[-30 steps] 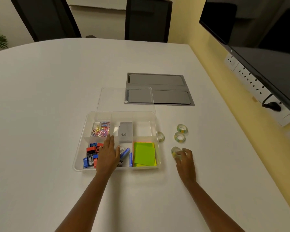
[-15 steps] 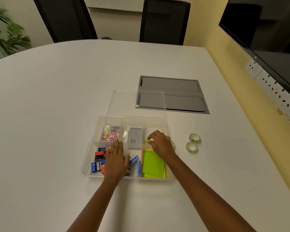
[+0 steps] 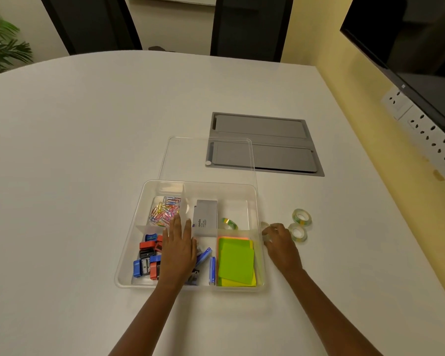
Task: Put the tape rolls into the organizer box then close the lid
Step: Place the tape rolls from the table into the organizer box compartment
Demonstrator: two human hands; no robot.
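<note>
The clear organizer box (image 3: pixel 129 253) sits on the white table with its transparent lid (image 3: pixel 206 155) lying flat behind it. One tape roll (image 3: pixel 229 223) lies in the back right compartment. My left hand (image 3: pixel 178 249) rests palm down on the box's front middle, holding nothing. Just right of the box wall, my right hand (image 3: pixel 280 244) curls its fingers around a clear tape roll (image 3: pixel 265 225) on the table. Two more tape rolls (image 3: pixel 301 216) (image 3: pixel 298 233) lie right of that hand.
The box also holds coloured paper clips (image 3: pixel 165 210), a grey card box (image 3: pixel 205 220), sharpeners (image 3: pixel 147 263) and green sticky notes (image 3: pixel 236 263). A grey cable hatch (image 3: pixel 272 142) is set in the table behind. A wall with sockets (image 3: pixel 432 140) runs along the right.
My right hand left a tape roll in the back right compartment and moved right, out of the box, onto the roll beside the box wall. My left hand stayed put.
</note>
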